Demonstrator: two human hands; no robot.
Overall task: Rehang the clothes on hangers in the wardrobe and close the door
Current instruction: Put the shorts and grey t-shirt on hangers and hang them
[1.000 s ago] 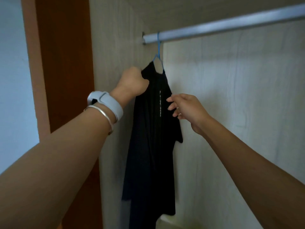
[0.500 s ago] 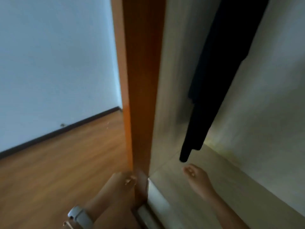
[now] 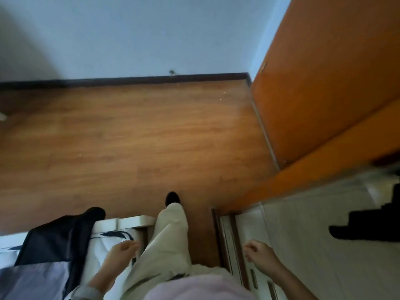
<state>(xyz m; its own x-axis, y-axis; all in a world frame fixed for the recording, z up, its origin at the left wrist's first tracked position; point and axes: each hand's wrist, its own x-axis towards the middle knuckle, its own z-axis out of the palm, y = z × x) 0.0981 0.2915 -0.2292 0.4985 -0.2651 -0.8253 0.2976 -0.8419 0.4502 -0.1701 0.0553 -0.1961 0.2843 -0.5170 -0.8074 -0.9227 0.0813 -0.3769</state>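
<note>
Wooden floor (image 3: 134, 135) under pale wall (image 3: 140, 33), orange wardrobe door (image 3: 324, 83) ajar; left hand (image 3: 121, 254) and right hand (image 3: 259, 256) loosely curled, empty.

A dark garment (image 3: 58, 239) lay crumpled on the bed, left of the open wardrobe (image 3: 324, 245), where a black shirt (image 3: 368, 224) hung.

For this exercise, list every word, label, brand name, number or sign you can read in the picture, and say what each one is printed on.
There are none to read.
The white fabric beside the left hand carries dark markings, too blurred to tell whether they are lettering.
The dark garment in the wardrobe shows no legible print.
</note>
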